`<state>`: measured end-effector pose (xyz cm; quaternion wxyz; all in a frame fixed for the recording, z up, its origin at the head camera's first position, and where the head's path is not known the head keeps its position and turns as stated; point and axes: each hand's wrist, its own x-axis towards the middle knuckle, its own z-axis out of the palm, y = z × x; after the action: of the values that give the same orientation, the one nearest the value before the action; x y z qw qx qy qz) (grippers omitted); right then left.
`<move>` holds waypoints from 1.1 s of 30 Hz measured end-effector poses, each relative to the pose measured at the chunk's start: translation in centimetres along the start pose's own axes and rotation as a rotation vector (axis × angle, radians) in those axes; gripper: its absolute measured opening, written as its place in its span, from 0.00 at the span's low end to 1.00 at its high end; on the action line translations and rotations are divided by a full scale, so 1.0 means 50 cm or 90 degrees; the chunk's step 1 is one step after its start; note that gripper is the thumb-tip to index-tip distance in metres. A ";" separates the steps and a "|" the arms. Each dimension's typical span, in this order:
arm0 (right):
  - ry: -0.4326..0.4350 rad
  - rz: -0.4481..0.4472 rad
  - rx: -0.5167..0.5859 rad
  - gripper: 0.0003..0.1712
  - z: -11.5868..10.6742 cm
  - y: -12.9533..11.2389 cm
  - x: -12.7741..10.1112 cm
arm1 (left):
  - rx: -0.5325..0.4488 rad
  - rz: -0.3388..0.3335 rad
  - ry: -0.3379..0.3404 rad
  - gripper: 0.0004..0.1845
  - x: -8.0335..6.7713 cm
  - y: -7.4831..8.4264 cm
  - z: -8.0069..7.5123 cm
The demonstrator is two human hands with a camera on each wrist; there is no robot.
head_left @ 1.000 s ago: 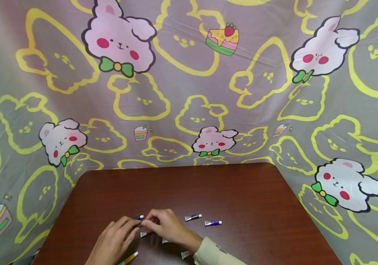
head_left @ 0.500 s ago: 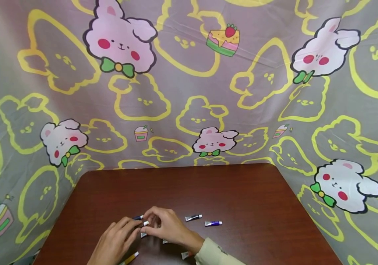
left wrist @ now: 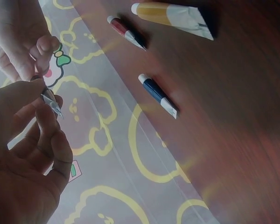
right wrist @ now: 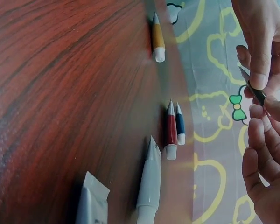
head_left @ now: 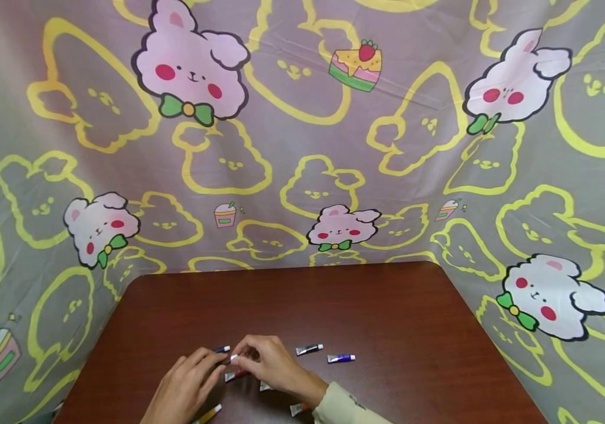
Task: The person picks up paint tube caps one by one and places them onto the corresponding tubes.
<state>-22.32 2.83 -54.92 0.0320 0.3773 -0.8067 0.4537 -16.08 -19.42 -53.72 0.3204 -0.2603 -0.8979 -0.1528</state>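
Note:
Between both hands, raised above the table, is a small dark paint tube [left wrist: 50, 100] with a silver crimped end. My left hand [head_left: 182, 383] pinches its body between thumb and fingers, hiding most of it in the head view. At the other end, the thumb and fingertips of my right hand [head_left: 275, 365] pinch the white cap [head_left: 234, 358]. A red paint tube [head_left: 235, 374] lies just below the hands, and a dark blue one [head_left: 221, 348] lies beyond the left fingertips. Beside the left hand is an ochre paint tube [left wrist: 172, 14].
A black tube [head_left: 310, 349] and a violet-blue tube [head_left: 341, 357] lie to the right on the brown table [head_left: 387, 312]. A white tube [right wrist: 149, 182] and another tube [head_left: 298, 408] are under the right forearm. Patterned cloth [head_left: 291, 141] surrounds the table's back and sides.
Half a second ago the right thumb and fingers were spread around the white cap; now they have closed together on it. The left hand keeps its hold, nearly still.

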 end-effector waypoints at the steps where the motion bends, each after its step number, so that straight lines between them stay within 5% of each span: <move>1: 0.003 -0.002 0.000 0.05 0.000 0.000 0.000 | 0.001 -0.001 -0.002 0.18 0.001 0.001 0.000; 17: 0.021 -0.052 -0.060 0.06 -0.015 0.002 -0.009 | -0.010 0.001 -0.011 0.17 0.007 0.011 0.007; 33: 0.116 0.041 -0.050 0.03 -0.035 0.017 -0.054 | 0.010 0.018 -0.023 0.14 0.029 -0.005 0.012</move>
<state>-21.43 5.99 -55.57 0.1051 0.3066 -0.8293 0.4551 -17.48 -18.83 -53.22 0.3086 -0.2733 -0.9009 -0.1361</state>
